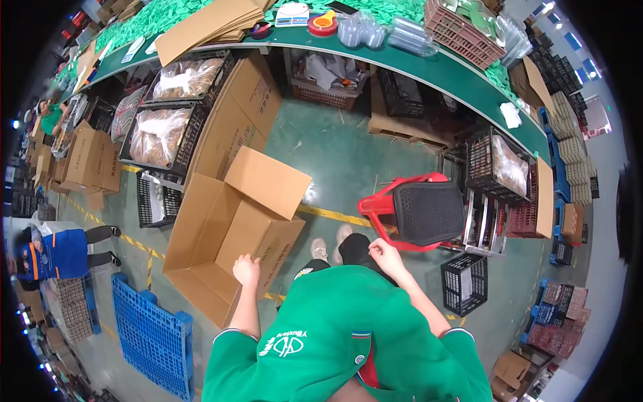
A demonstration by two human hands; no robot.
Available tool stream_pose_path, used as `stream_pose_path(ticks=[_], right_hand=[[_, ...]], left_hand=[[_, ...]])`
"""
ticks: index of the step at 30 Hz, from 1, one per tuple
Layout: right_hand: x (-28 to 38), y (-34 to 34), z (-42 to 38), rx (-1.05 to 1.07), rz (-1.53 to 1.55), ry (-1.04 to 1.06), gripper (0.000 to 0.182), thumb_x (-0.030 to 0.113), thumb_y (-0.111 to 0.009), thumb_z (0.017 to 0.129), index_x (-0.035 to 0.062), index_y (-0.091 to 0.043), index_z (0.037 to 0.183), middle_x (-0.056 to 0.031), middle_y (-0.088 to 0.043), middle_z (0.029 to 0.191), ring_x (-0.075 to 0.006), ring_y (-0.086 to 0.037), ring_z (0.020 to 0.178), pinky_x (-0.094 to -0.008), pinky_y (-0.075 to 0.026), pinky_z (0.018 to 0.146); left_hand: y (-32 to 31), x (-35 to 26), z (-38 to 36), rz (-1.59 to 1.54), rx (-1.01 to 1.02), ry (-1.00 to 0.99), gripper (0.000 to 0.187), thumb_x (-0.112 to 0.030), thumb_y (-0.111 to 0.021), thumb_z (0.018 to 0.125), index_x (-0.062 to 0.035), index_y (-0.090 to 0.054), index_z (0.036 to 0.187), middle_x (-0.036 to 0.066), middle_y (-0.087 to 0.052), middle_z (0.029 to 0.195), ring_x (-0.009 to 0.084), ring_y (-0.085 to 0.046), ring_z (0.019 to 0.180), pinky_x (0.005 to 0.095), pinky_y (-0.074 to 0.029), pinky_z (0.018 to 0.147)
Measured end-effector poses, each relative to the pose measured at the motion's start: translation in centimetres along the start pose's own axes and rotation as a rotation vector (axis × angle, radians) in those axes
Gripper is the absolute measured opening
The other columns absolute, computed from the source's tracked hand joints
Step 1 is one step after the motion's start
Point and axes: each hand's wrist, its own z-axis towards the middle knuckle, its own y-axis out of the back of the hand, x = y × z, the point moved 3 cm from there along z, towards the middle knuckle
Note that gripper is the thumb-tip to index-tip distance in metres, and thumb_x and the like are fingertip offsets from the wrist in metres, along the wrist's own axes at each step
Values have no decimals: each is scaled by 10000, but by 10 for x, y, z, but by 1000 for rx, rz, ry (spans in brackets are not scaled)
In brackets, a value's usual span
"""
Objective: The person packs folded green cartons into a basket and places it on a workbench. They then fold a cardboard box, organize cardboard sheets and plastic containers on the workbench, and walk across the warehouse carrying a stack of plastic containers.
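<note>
A large open cardboard box [231, 234] stands on the floor at the left, its flaps raised and its inside bare. My left hand [247, 270] is over the box's near side, fingers curled; whether it touches the cardboard or holds anything is unclear. To the right, my right hand [384, 252] hangs in front of my dark trousers, fingers bent together, with nothing visible in it. Just beyond that hand is a red chair [379, 208] with a black seat pad [429, 212].
A curved green table [402, 63] carries flat cardboard, tape, a scale and plastic packs. Black crates [175, 161] with bagged goods stand at the left. A black crate [464, 284] sits at the lower right, a blue pallet [153, 335] at the lower left. A person [60, 253] is far left.
</note>
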Motion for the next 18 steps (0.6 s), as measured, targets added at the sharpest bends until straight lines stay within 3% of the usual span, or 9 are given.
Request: stream_pose_path(ticks=[2, 5, 10, 13, 15, 18], right_hand=[[14, 1, 20, 76, -95, 24, 114, 90, -567, 786, 27, -552, 880, -48, -596, 725, -123, -565, 657, -257, -458, 640], [34, 15, 59, 112, -134, 48, 108, 99, -568, 788, 32, -555, 872, -54, -590, 723, -126, -565, 654, -263, -458, 638], [40, 34, 145, 231, -155, 93, 138, 159, -550, 784, 56, -549, 877, -114, -618, 758, -242, -610, 725, -344, -468, 657], [48, 49, 210, 301, -149, 149, 148, 166, -549, 780, 55, -552, 878, -126, -623, 775, -266, -613, 747, -355, -471, 665], [65, 72, 252, 276, -217, 227, 157, 185, -535, 782, 64, -558, 881, -136, -624, 789, -297, -606, 757, -369, -471, 676], [90, 112, 304, 269, -236, 173, 136, 181, -530, 788, 74, -562, 867, -123, -627, 762, -290, -608, 738, -374, -473, 664]], left_hand=[[2, -3, 8, 35, -21, 78, 264, -305, -683, 662, -73, -613, 766, 82, -589, 816, 256, -563, 812, 380, -429, 719], [10, -14, 19, 44, -53, 216, 258, -301, -685, 675, -72, -616, 770, 71, -579, 839, 252, -547, 845, 381, -428, 730], [-23, -37, 17, 61, -14, 335, 262, -298, -691, 670, -74, -614, 781, 63, -563, 846, 258, -538, 838, 396, -420, 722], [-39, -61, 15, -5, 165, 424, 273, -309, -696, 655, -86, -612, 789, 60, -562, 866, 255, -538, 857, 395, -418, 729], [-47, -82, 15, 33, 165, 528, 201, -272, -662, 673, -117, -616, 792, 47, -568, 878, 242, -539, 877, 381, -413, 751], [-51, -107, 19, 91, 259, 644, 144, -232, -599, 712, -156, -630, 830, 25, -571, 917, 222, -525, 925, 371, -399, 784]])
